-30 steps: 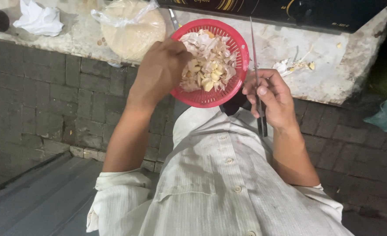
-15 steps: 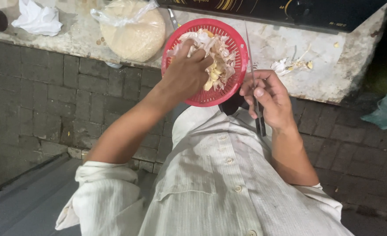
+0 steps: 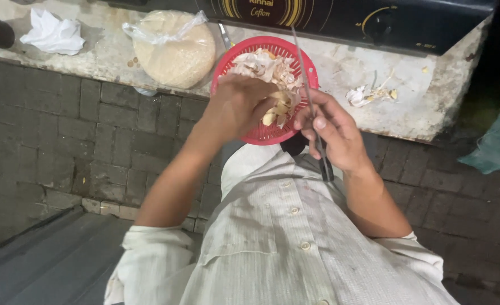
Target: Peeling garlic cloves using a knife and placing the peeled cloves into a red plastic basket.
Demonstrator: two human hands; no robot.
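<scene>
Reaching into a round red plastic basket (image 3: 261, 133) of fine mesh weave, sitting at the front edge of a rough, stained stone counter (image 3: 453, 107) and overhanging it a little. Holding a heap of garlic cloves (image 3: 275, 110), pale and waxy, mixed with dry, papery white skins (image 3: 255, 65). Closing the left hand (image 3: 236, 107) loosely over the cloves at the near side of the basket, fingers curled down among them; exactly what is pinched there being hidden. Gripping a slim knife (image 3: 312, 107) in the right hand (image 3: 334, 135) just beside the basket's right rim, fingers wrapped tight round the dark handle, thin metal blade pointing up and away across the mesh. Lying left of the basket, a clear, crinkled plastic bag (image 3: 173, 48) knotted at the top and bulging round with pale grainy contents. Resting farther left, a crumpled white tissue (image 3: 52, 34). Scattering on the counter to the right, 1 small pile of peel scraps (image 3: 371, 95). Standing behind, a dark stove (image 3: 346, 17) with 1 knob.
</scene>
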